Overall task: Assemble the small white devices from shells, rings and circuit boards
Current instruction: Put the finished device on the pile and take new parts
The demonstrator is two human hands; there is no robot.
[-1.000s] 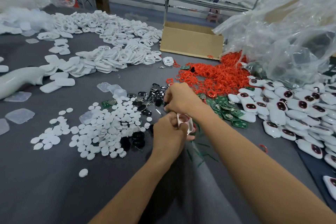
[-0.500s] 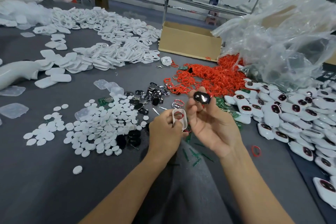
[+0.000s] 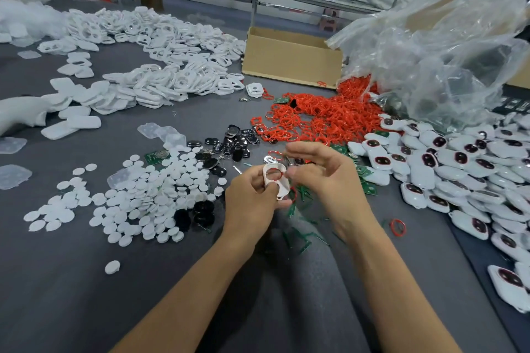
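my left hand (image 3: 252,203) grips a white shell (image 3: 282,189) between thumb and curled fingers, holding it up just above the grey table (image 3: 71,281) in front of me. a red ring (image 3: 282,172) sits in the shell's round opening. my right hand (image 3: 324,178) is just beside it on the right. its thumb tip lies close against the shell's edge and its other fingers are loosely bent above. i cannot tell whether they pinch anything, or whether the thumb truly touches the shell. the two hands are close together, with the shell between them.

beyond my hands lies the heap of red rings (image 3: 321,120), and to the right of it the pile of finished devices (image 3: 459,163). green circuit boards (image 3: 365,178) lie just beside my right hand. white discs (image 3: 137,195) are scattered left of my left hand, with black pieces (image 3: 235,140) behind them. further back are the heap of empty shells (image 3: 160,66), a cardboard box (image 3: 289,63) and a clear plastic bag (image 3: 444,51). a loose ring (image 3: 398,227) lies near my right forearm.
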